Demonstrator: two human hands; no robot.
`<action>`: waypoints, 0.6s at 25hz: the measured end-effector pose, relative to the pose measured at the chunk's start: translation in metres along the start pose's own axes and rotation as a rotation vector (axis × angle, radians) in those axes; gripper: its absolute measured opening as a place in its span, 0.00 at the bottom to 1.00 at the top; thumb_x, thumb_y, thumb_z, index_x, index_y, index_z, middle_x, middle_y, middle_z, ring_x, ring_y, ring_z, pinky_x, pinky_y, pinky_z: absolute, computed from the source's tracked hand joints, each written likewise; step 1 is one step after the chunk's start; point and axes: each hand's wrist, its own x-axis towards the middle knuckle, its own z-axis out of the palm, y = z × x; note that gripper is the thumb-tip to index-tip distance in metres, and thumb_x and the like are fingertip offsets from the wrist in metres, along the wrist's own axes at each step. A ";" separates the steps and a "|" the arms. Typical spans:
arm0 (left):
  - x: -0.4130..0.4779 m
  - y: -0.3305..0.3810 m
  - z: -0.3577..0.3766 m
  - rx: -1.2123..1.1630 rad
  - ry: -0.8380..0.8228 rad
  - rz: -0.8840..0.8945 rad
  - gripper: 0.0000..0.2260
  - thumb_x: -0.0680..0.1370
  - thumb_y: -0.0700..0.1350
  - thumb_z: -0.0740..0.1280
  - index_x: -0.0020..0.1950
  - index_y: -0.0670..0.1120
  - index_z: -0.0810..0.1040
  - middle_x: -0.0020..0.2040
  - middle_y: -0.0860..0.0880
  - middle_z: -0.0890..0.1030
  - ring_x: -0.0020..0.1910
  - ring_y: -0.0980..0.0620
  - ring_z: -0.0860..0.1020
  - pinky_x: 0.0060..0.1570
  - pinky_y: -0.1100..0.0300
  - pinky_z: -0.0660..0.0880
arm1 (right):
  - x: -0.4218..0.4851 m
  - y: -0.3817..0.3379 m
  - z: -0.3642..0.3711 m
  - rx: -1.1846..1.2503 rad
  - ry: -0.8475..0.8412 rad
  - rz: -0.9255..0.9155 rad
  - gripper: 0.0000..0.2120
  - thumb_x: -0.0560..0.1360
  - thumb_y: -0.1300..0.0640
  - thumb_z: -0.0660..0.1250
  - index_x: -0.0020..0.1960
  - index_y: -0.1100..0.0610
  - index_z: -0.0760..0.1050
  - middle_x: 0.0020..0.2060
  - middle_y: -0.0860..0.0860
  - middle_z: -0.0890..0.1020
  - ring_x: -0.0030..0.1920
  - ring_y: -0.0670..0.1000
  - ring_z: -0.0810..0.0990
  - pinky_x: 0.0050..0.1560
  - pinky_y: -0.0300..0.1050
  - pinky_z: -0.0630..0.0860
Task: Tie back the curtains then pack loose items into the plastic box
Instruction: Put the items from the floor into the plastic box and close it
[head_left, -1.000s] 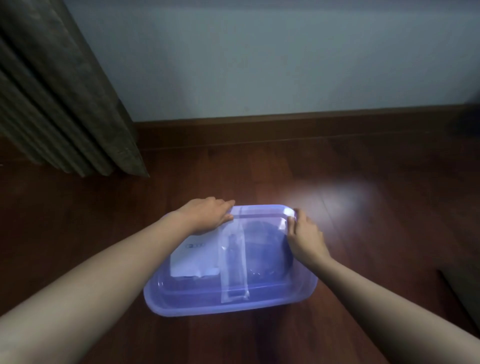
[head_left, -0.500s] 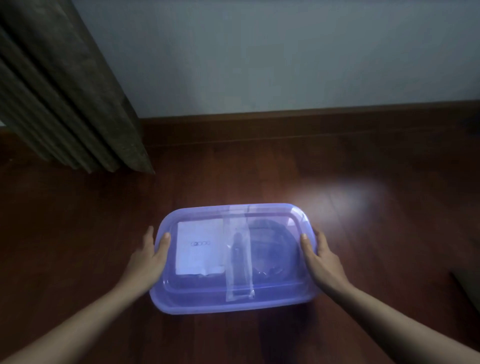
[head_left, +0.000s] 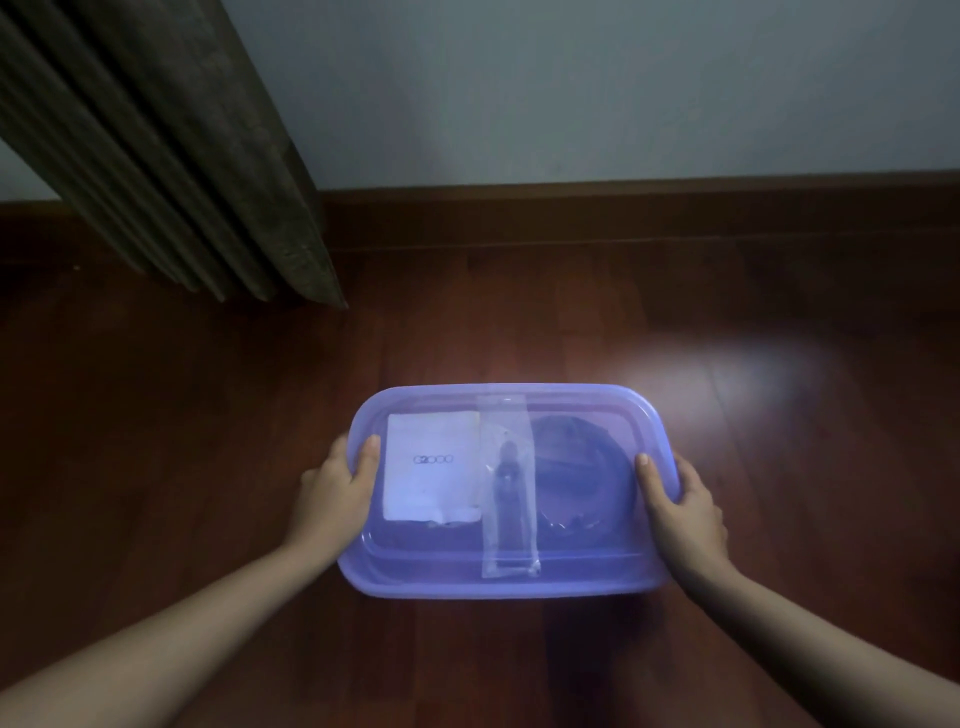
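A translucent purple plastic box (head_left: 511, 584) with its lid on sits on the dark wooden floor. Through the lid show a white paper packet (head_left: 432, 465), a long clear sleeve holding a dark slim item (head_left: 508, 488) and a dark coiled item (head_left: 582, 478). My left hand (head_left: 335, 488) grips the box's left end, thumb on the lid. At the right end my right hand (head_left: 680, 501) holds the rim, thumb also on top. The dark grey curtain (head_left: 156, 150) hangs gathered at the upper left.
A pale wall with a dark wooden skirting board (head_left: 623, 213) runs across the back. A bright patch of light (head_left: 727, 369) lies on the floor behind the box, to its right.
Both hands moved from the lid's far edge to the box's two short ends. The box now looks nearer and more square to me.
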 end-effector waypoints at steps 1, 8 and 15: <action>0.001 0.000 0.000 0.002 0.003 -0.024 0.21 0.80 0.58 0.53 0.62 0.43 0.72 0.53 0.38 0.80 0.56 0.34 0.75 0.48 0.51 0.68 | 0.000 0.001 0.000 0.018 -0.004 0.017 0.32 0.69 0.33 0.59 0.67 0.49 0.68 0.60 0.55 0.78 0.64 0.63 0.72 0.63 0.52 0.65; 0.021 0.010 -0.007 -0.583 -0.300 -0.311 0.25 0.73 0.66 0.59 0.51 0.47 0.80 0.47 0.42 0.83 0.46 0.42 0.82 0.51 0.50 0.78 | 0.013 0.002 0.000 0.186 -0.047 0.017 0.13 0.76 0.44 0.62 0.55 0.51 0.69 0.51 0.51 0.76 0.51 0.54 0.73 0.51 0.47 0.66; 0.035 0.018 -0.005 -0.589 -0.152 -0.306 0.24 0.74 0.63 0.63 0.46 0.41 0.79 0.42 0.40 0.82 0.40 0.44 0.81 0.45 0.52 0.77 | 0.016 0.007 0.003 0.304 -0.086 -0.080 0.15 0.74 0.44 0.66 0.56 0.52 0.76 0.48 0.47 0.81 0.48 0.46 0.79 0.46 0.44 0.72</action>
